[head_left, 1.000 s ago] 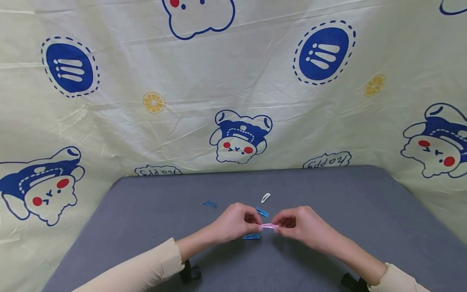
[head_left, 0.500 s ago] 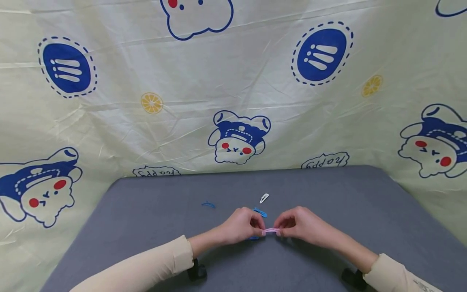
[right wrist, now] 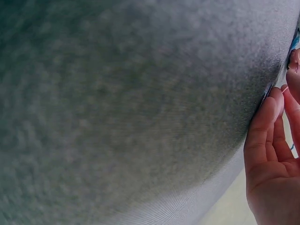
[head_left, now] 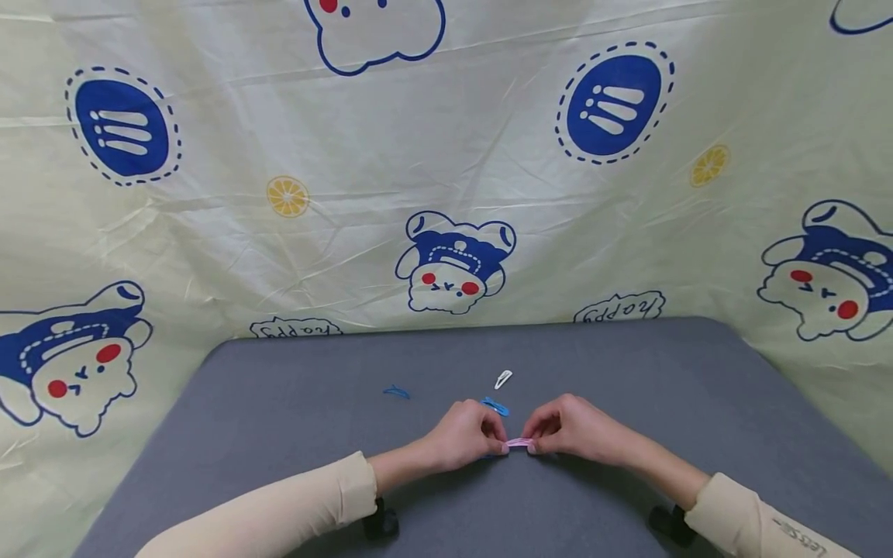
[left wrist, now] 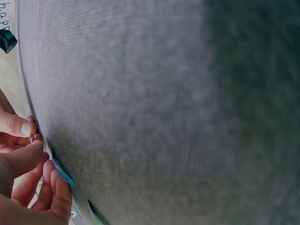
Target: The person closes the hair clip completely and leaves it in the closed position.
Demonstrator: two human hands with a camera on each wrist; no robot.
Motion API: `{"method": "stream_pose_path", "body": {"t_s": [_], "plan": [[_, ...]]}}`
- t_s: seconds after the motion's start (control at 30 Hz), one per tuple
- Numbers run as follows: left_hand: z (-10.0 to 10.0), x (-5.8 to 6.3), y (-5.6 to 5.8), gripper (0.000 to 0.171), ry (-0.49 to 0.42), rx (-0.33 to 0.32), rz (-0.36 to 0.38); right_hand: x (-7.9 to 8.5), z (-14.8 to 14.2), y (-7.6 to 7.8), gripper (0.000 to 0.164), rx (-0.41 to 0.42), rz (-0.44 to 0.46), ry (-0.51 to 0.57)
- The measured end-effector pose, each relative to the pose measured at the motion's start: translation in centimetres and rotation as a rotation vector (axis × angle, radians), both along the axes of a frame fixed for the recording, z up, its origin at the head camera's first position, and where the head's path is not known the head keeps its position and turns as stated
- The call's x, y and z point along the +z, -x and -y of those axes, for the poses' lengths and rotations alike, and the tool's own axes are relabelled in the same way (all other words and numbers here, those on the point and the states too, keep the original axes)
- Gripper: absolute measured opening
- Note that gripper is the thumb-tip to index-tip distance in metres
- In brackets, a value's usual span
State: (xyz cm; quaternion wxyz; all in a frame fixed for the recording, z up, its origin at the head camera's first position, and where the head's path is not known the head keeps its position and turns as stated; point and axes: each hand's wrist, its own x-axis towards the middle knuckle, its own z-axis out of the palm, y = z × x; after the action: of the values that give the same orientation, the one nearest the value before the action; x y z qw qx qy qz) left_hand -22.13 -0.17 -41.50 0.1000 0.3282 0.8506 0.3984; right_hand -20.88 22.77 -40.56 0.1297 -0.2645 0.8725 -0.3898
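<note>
Between both hands a pink snap hair clip (head_left: 518, 442) is held level, close over the grey table. My left hand (head_left: 466, 435) pinches its left end between thumb and fingers. At its right end my right hand (head_left: 582, 428) does the same. In the left wrist view, the left hand (left wrist: 35, 197) shows at the lower left edge, its thumb near the other hand's thumb. The right wrist view has the right hand (right wrist: 272, 150) at the right edge, fingers bent. A blue hair clip lies mostly hidden beneath the left hand; another blue hair clip (head_left: 495, 407) lies just behind.
Farther back on the grey table (head_left: 307, 434) lie a white hair clip (head_left: 503, 379) and, to the left, a darker blue hair clip (head_left: 396, 392). A printed cloth (head_left: 349, 256) hangs behind the table. Black wrist mounts sit under both forearms.
Both hands have shifted slightly toward me with the pink clip, the left one also to the right. The left hand now covers most of the near blue clip.
</note>
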Motion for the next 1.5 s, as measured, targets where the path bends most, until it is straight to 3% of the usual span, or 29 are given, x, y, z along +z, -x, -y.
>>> {"method": "stream_pose_path", "body": {"t_s": [0.53, 0.93, 1.3, 1.5], "plan": [[-0.5, 0.0, -0.9, 0.016, 0.057, 0.029, -0.115, -0.3, 0.3, -0.3, 0.011, -0.032, -0.065, -0.014], [-0.5, 0.2, -0.9, 0.014, 0.081, 0.021, -0.109, -0.3, 0.2, -0.6, 0.012, -0.044, -0.07, -0.037], [0.2, 0.8, -0.4, 0.01, 0.045, -0.003, -0.049, -0.1, -0.1, -0.9, 0.012, -0.038, -0.052, -0.01], [1.1, 1.6, 0.5, 0.006, -0.005, 0.06, -0.073, 0.4, -0.4, -0.6, 0.015, -0.035, -0.056, 0.019]]}}
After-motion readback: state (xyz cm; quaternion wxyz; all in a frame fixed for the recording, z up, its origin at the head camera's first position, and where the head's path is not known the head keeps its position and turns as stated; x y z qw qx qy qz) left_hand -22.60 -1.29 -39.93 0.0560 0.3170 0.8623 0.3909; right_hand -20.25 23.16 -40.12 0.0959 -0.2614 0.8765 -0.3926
